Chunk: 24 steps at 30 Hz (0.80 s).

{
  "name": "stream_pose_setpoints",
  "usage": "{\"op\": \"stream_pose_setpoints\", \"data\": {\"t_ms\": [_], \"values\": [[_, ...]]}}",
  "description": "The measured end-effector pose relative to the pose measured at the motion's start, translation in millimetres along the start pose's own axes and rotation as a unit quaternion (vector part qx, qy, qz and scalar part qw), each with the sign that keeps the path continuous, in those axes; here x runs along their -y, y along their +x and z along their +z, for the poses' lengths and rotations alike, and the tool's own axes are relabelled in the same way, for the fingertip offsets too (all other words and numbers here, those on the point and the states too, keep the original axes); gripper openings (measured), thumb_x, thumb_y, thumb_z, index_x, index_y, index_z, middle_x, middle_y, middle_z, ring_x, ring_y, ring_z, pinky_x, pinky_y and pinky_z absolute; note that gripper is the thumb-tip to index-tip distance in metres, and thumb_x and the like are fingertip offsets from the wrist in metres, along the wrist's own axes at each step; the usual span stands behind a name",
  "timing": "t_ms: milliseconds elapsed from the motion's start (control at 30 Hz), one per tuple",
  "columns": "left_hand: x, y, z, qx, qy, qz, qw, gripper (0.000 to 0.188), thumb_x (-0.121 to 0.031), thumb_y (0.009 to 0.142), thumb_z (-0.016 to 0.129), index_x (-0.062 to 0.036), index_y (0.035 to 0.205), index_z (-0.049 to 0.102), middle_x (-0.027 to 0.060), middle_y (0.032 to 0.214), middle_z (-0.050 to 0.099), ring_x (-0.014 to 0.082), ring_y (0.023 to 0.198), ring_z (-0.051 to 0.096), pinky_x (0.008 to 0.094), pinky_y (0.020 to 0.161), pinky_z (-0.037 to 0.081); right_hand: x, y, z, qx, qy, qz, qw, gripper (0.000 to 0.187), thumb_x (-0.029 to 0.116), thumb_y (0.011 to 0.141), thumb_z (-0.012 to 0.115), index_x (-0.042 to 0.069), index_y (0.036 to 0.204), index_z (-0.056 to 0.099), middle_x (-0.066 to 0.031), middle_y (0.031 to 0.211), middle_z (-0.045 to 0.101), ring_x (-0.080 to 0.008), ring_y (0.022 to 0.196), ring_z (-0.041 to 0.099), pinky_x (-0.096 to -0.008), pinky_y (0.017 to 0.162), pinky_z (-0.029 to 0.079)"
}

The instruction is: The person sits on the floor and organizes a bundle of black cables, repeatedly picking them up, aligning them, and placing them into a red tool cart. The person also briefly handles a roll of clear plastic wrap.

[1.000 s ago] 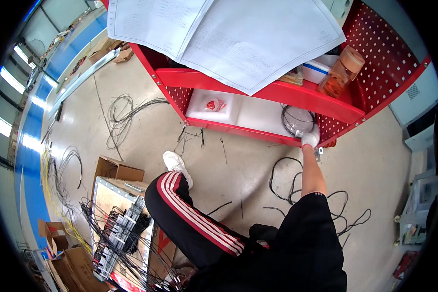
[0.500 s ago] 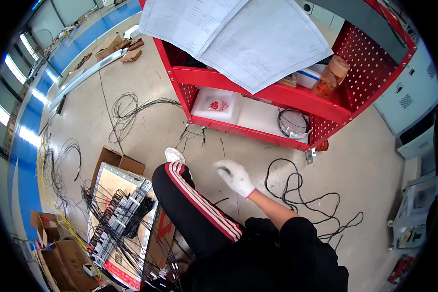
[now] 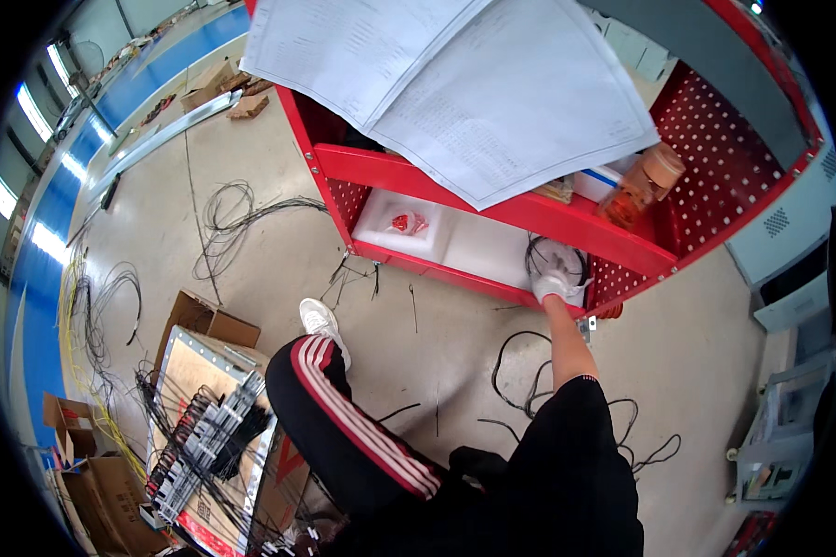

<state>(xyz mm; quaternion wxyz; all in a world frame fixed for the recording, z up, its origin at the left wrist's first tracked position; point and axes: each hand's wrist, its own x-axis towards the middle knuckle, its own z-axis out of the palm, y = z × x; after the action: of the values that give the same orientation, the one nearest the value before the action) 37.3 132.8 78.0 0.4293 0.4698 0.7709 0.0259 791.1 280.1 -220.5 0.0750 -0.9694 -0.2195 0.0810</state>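
A coil of thin black cable [image 3: 532, 252], wound into a loose round ring, lies at the right end of the red cart's [image 3: 390, 174] lower shelf [image 3: 455, 273]. Pale translucent plastic [image 3: 557, 252] shows within the ring, slightly crinkled. The coil's near edge is partly hidden.

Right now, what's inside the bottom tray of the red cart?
The bottom tray holds a white box with red pieces, and a black coil and clear plastic at the right end. The gloved right hand covers part of the coil; what lies beneath cannot be seen.
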Motion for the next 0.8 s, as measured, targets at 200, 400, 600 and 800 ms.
{"op": "stream_pose_setpoints", "data": {"t_ms": [200,400,600,800], "values": [[-10.4,-24.1,14.0,-0.018,0.052,-0.086,0.995,0.047,-0.024,0.091,0.072,-0.0031,0.130,0.057,0.0198,0.110,0.070,0.0274,0.097,0.068,0.0396,0.084,0.053,1.3,9.4,13.1,0.098,-0.104,-0.017,0.990,0.057,0.039,0.085,0.068,0.010,0.133,0.058,-0.0189,0.129,0.063,-0.0362,0.125,0.055,-0.0444,0.106,0.044],[29.1,-34.7,-33.9,0.005,0.087,-0.074,0.993,0.042,-0.019,0.093,0.069,-0.0004,0.128,0.058,0.0174,0.112,0.069,0.0248,0.098,0.066,0.0378,0.086,0.052,-37.5,-15.7,43.9,-0.192,0.101,-0.126,0.968,0.030,0.018,0.082,0.072,0.009,0.110,0.069,-0.0189,0.107,0.069,-0.0395,0.100,0.063,-0.0475,0.091,0.050],[-105.2,-22.9,-39.7,-0.011,-0.042,0.159,0.986,0.024,-0.012,0.099,0.058,0.0016,0.117,0.065,0.0080,0.108,0.067,0.0185,0.100,0.061,0.0314,0.090,0.050,-43.1,-18.2,-18.4,-0.300,0.386,-0.124,0.863,0.022,0.005,0.087,0.061,0.002,0.108,0.066,-0.0215,0.107,0.067,-0.0374,0.108,0.062,-0.0414,0.096,0.048],[-137.0,-16.5,-3.2,0.124,-0.071,0.248,0.958,0.024,-0.004,0.095,0.058,0.0018,0.117,0.064,0.0100,0.110,0.066,0.0202,0.103,0.061,0.0318,0.095,0.048,22.1,-19.4,-85.3,0.075,-0.048,-0.133,0.987,0.036,0.018,0.082,0.065,0.015,0.118,0.068,-0.0217,0.115,0.067,-0.0388,0.113,0.060,-0.0446,0.101,0.047]]}}
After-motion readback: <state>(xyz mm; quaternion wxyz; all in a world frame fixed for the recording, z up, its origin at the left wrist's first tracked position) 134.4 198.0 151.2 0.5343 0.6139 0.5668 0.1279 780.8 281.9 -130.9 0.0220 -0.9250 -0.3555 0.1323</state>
